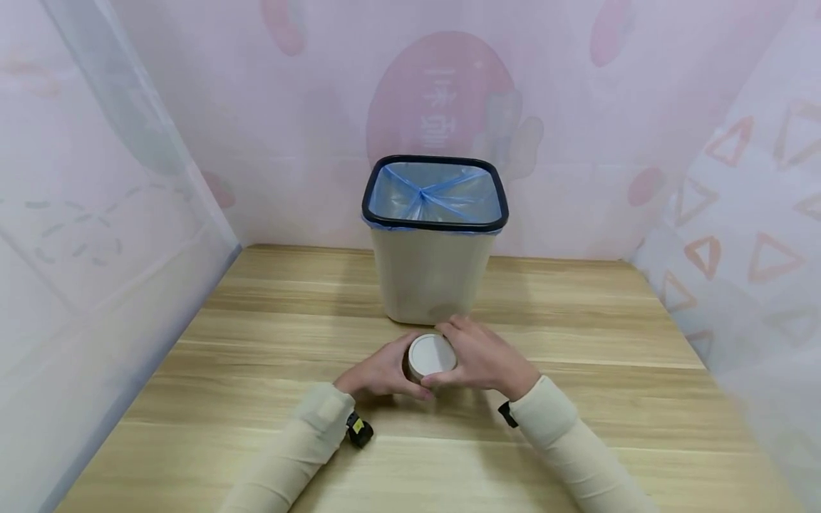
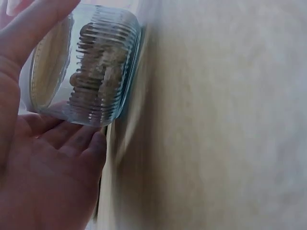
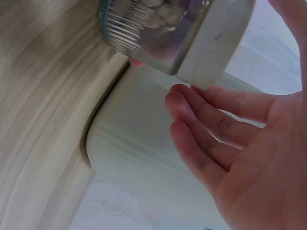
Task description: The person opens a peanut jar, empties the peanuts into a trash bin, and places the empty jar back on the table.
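A ribbed clear glass jar (image 2: 103,67) with brownish lumps inside is between the two hands, close over the table. Whether its base touches the wood, I cannot tell. My left hand (image 1: 380,370) curls round the jar's side, thumb in front. From the right, my right hand (image 1: 484,360) grips the white lid (image 1: 431,355), with thumb at the near edge and fingers at the far edge. In the right wrist view, fingertips (image 3: 178,103) meet the rim of that lid, and the lid sits on the jar's mouth.
Just behind the hands stands a beige trash bin (image 1: 430,274) with a black rim (image 1: 436,226) and a blue-edged plastic liner (image 1: 449,191). A wood-grain table (image 1: 269,335) lies underneath. Patterned pale curtains (image 1: 308,142) close off the back and both sides.
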{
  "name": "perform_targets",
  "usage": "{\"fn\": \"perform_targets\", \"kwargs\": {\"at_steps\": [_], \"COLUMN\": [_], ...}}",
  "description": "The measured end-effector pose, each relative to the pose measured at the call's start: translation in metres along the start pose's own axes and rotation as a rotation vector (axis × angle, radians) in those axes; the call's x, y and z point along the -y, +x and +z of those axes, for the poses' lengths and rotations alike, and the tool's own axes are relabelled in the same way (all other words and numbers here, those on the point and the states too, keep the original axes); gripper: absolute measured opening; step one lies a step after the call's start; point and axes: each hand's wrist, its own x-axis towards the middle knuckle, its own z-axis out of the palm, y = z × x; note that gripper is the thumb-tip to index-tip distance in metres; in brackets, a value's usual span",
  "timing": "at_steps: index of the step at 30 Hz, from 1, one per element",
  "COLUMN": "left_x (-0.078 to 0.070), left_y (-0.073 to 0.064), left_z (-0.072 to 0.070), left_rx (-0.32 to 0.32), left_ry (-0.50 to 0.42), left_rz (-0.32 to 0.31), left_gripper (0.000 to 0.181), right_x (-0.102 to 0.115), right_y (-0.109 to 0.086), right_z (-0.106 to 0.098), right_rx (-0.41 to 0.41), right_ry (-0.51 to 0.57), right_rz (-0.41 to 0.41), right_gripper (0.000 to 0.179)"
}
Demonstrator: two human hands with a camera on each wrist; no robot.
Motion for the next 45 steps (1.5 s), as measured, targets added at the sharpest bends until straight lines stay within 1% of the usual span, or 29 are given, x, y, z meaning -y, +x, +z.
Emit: {"fn": "perform_targets", "kwargs": {"at_steps": [4, 7, 12, 20, 26, 29, 33, 37, 41, 45], "left_x": [0.001, 0.003, 0.002, 0.002, 0.003, 0.002, 0.001, -0.001, -0.001, 0.0], "left_y": [0.001, 0.003, 0.005, 0.007, 0.006, 0.006, 0.005, 0.005, 0.005, 0.006], "left_z": [0.001, 0.003, 0.005, 0.006, 0.006, 0.006, 0.006, 0.005, 0.006, 0.008], "left_rx": [-0.016, -0.022, -0.019, -0.033, -0.057, -0.06, -0.065, -0.082, -0.088, -0.086], "left_ry": [-0.011, -0.017, -0.029, -0.073, -0.052, -0.048, -0.082, -0.105, -0.124, -0.171], "left_rz": [-0.016, -0.005, 0.008, -0.004, -0.011, -0.004, 0.001, 0.002, 0.014, 0.033], "left_gripper": [0.102, 0.1, 0.098, 0.095, 0.09, 0.088, 0.088, 0.087, 0.085, 0.084], "right_x": [0.001, 0.001, 0.001, 0.0, -0.002, -0.003, -0.004, -0.003, -0.001, 0.003], "right_y": [0.0, 0.0, 0.002, 0.005, 0.007, 0.008, 0.009, 0.01, 0.01, 0.009], "right_z": [0.004, 0.009, 0.013, 0.013, 0.013, 0.013, 0.012, 0.009, 0.005, 0.0], "right_rx": [-0.019, -0.038, -0.059, -0.044, -0.047, -0.045, -0.042, -0.056, -0.078, -0.095], "right_ry": [-0.004, -0.014, -0.038, -0.034, -0.023, -0.014, 0.014, 0.03, 0.036, 0.04], "right_rz": [0.002, -0.014, -0.028, -0.013, -0.026, -0.035, -0.026, -0.022, -0.038, -0.06], "right_gripper": [0.089, 0.088, 0.079, 0.075, 0.074, 0.074, 0.075, 0.077, 0.075, 0.073]}}
